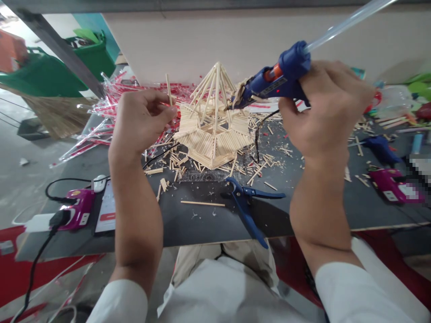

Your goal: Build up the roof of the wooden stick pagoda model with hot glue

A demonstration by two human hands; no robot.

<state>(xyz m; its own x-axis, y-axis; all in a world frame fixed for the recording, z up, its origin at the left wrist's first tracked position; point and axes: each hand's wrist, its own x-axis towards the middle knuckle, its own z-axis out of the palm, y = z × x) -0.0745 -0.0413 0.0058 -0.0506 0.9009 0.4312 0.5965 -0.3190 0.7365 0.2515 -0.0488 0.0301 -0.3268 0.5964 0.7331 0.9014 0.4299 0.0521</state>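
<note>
My right hand [326,105] is wrapped round a blue hot glue gun [274,80], with a clear glue stick [346,24] poking out of its back end. The gun's nozzle points left, close to the upper part of a model built of thin wooden sticks [213,146], which has a star-like base and a pointed frame on top. On the model's left side, my left hand [144,116] pinches a short wooden stick [169,89] held upright. Whether the nozzle touches the model I cannot tell.
Blue cutters [245,202] lie near the table's front edge, beside a loose stick [202,203] and a clear ruler [205,175]. Stick offcuts surround the model. Purple power strips [79,206] sit left and right, with a phone [106,208] at left. Plastic wrappers [94,134] pile behind.
</note>
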